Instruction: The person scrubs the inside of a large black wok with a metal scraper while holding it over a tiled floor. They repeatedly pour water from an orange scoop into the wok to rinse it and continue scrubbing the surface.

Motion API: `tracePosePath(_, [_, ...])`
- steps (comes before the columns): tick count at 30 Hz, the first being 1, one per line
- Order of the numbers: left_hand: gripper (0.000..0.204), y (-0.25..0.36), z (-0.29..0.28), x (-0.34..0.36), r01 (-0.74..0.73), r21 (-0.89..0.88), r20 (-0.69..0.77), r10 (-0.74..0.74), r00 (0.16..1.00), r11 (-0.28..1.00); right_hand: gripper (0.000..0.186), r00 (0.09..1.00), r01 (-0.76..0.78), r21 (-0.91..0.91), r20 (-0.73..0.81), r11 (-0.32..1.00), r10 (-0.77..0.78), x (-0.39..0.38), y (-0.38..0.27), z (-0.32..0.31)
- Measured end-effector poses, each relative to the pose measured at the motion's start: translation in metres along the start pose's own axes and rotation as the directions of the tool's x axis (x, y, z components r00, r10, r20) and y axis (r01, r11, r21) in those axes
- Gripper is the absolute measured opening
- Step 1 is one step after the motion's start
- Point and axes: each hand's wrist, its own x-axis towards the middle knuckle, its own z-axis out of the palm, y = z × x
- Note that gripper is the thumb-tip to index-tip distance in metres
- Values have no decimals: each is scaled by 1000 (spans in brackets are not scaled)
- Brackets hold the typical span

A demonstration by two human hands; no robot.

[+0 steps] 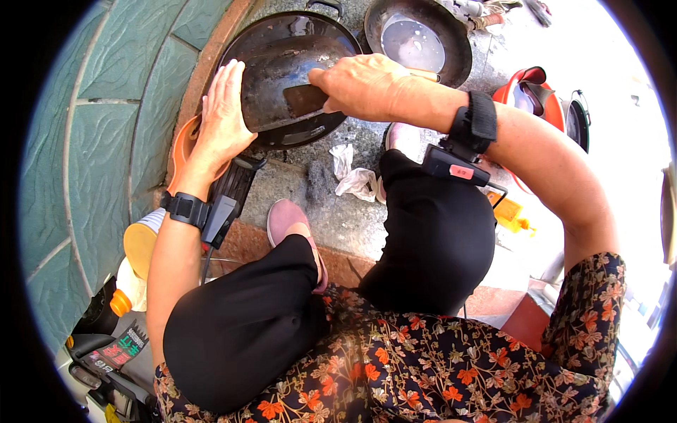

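Observation:
A dark, scorched metal pan [271, 88] is tilted in front of me, inside or against a wider black pan [289, 27] with loop handles; I cannot tell how they touch. My left hand [224, 120] steadies its left edge, fingers stretched along the rim and thumb below. Over its surface my right hand [360, 86] is closed, fingertips at a dark, flat rectangular piece [305, 101] pressed to the metal. What kind of piece that is does not show. A second round pan [451, 35] holding whitish liquid stands behind my right hand, a wooden handle [423, 73] beside it.
On the left rises a green tiled wall [106, 141], with an orange basin [182, 151] at its foot. Crumpled white tissue [356, 182] lies between my feet. At right stand a red-orange basin [553, 106], a dark pot [578, 123] and a yellow bottle [508, 211].

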Motion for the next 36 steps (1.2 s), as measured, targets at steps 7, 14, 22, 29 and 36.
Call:
tracePosePath(7, [107, 0, -1, 6, -12, -3, 30, 12, 999, 1000, 38, 980, 47, 194, -197, 980, -8, 2, 44, 4])
tracePosePath(14, [109, 4, 2, 6, -11, 1, 29, 11, 1000, 1000, 42, 967, -49, 534, -185, 844, 173, -27, 162, 111])
tracePosePath(22, [108, 10, -5, 7, -10, -6, 30, 10, 1000, 1000, 35, 963, -269, 881, 232, 389, 138, -15, 156, 138])
tracePosePath(29, [106, 14, -12, 8, 4, 21, 66, -5, 998, 1000, 57, 989, -144, 515, 51, 845, 137, -5, 157, 112])
tracePosePath(36, [103, 8, -12, 8, -33, 15, 58, 32, 998, 999, 55, 990, -77, 536, -57, 841, 127, -17, 122, 82])
